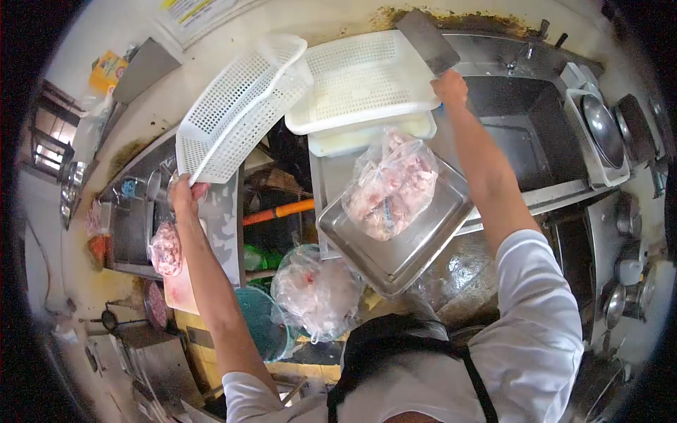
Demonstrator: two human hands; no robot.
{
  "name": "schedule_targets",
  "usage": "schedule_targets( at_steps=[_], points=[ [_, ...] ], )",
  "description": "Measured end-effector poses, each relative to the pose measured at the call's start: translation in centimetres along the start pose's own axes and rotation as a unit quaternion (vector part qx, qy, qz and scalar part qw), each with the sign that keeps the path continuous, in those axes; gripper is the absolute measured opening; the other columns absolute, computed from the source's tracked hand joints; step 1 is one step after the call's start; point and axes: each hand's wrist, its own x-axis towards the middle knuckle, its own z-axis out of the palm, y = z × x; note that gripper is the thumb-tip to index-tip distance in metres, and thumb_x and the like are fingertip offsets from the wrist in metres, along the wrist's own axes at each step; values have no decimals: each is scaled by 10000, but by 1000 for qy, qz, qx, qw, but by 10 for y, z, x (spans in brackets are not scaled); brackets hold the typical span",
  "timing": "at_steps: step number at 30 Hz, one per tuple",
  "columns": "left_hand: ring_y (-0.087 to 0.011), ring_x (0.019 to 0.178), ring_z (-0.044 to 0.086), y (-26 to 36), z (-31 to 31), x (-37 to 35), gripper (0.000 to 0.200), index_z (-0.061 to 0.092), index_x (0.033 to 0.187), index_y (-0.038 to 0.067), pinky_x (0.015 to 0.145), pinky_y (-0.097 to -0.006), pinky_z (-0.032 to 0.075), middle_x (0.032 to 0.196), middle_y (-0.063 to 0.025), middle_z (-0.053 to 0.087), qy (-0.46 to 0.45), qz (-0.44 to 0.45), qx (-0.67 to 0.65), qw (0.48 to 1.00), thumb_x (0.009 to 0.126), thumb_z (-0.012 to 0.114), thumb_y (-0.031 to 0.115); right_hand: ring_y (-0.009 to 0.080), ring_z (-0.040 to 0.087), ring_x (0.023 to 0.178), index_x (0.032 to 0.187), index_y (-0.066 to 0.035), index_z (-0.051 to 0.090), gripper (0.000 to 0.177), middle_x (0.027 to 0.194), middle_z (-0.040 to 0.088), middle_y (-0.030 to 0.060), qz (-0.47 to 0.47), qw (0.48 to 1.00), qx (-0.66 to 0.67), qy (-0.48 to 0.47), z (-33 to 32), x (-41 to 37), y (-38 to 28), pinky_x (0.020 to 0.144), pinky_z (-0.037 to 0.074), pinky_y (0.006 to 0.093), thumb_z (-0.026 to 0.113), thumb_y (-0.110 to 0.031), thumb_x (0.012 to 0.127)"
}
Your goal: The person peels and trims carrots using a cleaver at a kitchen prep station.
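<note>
Firmly clutching tilted white perforated plastic basket (240,106) by its corner with left hand (185,194); clenching flat grey cleaver (427,41) in right hand (450,88).

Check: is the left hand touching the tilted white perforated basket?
Touching. The head view shows the left hand closed on the lower corner of the white perforated basket.

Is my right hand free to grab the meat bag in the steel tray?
Probably not yet: the right hand grips a cleaver, though the meat bag lies uncovered in the steel tray.
</note>
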Motion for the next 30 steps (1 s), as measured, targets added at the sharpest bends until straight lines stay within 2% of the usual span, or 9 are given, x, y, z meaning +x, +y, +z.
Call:
schedule_targets(
  at_steps=[7, 9, 12, 16, 22, 24, 27, 29, 30],
  points=[
    [-302, 549, 657, -14, -32, -37, 367, 535, 1027, -182, 489, -332, 595, 850, -250, 654, 42, 4, -1, 999, 837, 544, 132, 308, 671, 947, 926, -9, 673, 362, 1038, 676, 180, -106, 992, -58, -28, -6, 11, 7, 795, 546, 390, 715, -282, 693],
    [-298, 556, 656, -18, -38, -38, 365, 537, 1032, -176, 495, -330, 593, 879, -250, 646, 37, 19, 5, 999, 841, 545, 135, 215, 665, 781, 881, -24, 664, 345, 914, 685, 121, -18, 961, 127, -245, -37, 5, 11, 650, 537, 329, 723, -309, 697],
    [-278, 586, 652, -17, -30, -48, 363, 538, 1060, -156, 515, -315, 588, 980, -239, 618, 17, 45, 3, 999, 856, 548, 144, 137, 578, 606, 856, -74, 649, 289, 767, 642, 42, 71, 858, 404, -310, -54, 12, 14, 518, 482, 291, 733, -312, 717],
    [-257, 615, 657, -11, 4, -52, 350, 562, 1038, -137, 509, -306, 583, 954, -211, 638, -3, 53, -31, 998, 865, 558, 167, 121, 554, 583, 844, -80, 615, 257, 706, 591, 9, -17, 776, 582, -242, -126, 22, -2, 536, 493, 290, 739, -286, 752],
    [-252, 698, 670, -18, 90, -28, 369, 567, 1036, -141, 529, -297, 586, 927, -207, 647, -94, 92, -21, 991, 891, 562, 197, 182, 626, 767, 1023, -14, 623, 332, 908, 652, 96, -57, 828, 535, -155, -267, 37, 77, 716, 528, 318, 703, -267, 822],
    [-252, 746, 674, -17, 139, -27, 388, 564, 1069, -147, 577, -303, 599, 973, -210, 644, -110, 72, -46, 990, 914, 560, 208, 166, 598, 745, 1070, -16, 615, 372, 912, 642, 90, 18, 923, 385, 8, -314, 1, 105, 675, 489, 300, 691, -293, 834],
    [-224, 780, 670, -16, 199, -32, 358, 598, 1095, -93, 668, -290, 585, 1015, -168, 653, -215, 14, -142, 966, 930, 568, 223, 207, 617, 834, 1154, -69, 611, 412, 983, 648, 119, 33, 876, 479, 43, -362, -72, 136, 747, 487, 352, 639, -354, 858],
    [-272, 759, 657, -33, 216, -29, 347, 633, 1011, -53, 674, -368, 541, 925, -174, 671, -283, 73, -62, 954, 839, 664, 246, 241, 599, 1016, 1228, -46, 559, 458, 1109, 627, 124, 54, 881, 469, 0, -393, -90, 197, 856, 483, 392, 627, -324, 870],
    [-330, 795, 651, -48, 236, -30, 396, 620, 1036, -52, 733, -420, 534, 941, -202, 663, -175, 146, 134, 964, 795, 686, 255, 258, 605, 1011, 1254, -38, 540, 506, 1129, 619, 121, -56, 947, 307, 82, -413, -69, 276, 835, 500, 397, 623, -350, 865]
  ],
)
